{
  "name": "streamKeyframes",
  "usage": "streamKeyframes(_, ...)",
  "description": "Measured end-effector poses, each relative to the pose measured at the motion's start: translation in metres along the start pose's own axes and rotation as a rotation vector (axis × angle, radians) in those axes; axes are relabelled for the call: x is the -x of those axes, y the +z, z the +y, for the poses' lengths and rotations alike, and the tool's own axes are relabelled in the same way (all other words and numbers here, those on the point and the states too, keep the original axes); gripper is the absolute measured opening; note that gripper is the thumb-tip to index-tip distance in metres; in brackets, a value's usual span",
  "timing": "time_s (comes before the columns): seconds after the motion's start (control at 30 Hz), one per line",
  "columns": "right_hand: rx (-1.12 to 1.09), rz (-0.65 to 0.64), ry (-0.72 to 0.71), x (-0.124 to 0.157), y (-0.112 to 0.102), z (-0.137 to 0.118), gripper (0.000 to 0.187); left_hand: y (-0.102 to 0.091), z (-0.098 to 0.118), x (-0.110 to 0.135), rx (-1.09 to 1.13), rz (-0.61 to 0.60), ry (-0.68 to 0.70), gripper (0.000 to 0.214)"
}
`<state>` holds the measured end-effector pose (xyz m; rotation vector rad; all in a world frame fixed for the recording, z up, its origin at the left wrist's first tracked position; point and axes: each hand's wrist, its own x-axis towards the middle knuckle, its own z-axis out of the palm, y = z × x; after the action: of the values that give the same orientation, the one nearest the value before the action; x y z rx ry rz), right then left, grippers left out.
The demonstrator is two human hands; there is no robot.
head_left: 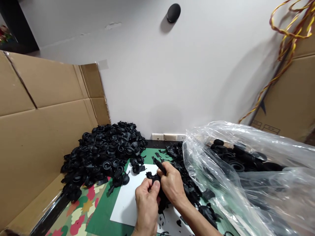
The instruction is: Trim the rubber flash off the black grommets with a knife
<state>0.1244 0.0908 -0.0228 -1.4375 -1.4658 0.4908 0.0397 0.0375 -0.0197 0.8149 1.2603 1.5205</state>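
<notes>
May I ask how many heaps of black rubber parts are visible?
3: the large heap beside the cardboard box on the left, a scrap heap by the right hand, and a third heap inside the plastic bag, partly hidden.

This looks like a small workshop or packing room for hand piecework, probably in moulded rubber goods. A heap of black rubber parts (105, 150), round and ribbed, lies at the table's far left corner against an opened cardboard carton (41, 124) standing along the left edge. More of them fill a clear plastic bag (246, 170) at the right edge. Torn black trimmings (189, 190) litter the middle, beside a white sheet (125, 200) on a green mat (98, 216). Behind are a bare white wall (159, 82) with a row of sockets (169, 137), a second carton (292, 98) and twisted red-and-yellow wire (283, 49).
</notes>
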Motion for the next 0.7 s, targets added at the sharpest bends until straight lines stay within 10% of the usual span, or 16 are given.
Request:
streamKeyframes(0.27,-0.051,-0.064,0.051,-0.005,-0.040,0.036,0.017,-0.021,0.009,-0.011,0.101,0.000,-0.016,0.043)
streamKeyframes(0.7,-0.304,-0.169,-0.030,0.023,-0.035,-0.006,0.012,-0.012,0.006,-0.014,0.338,-0.009,-0.197,0.043)
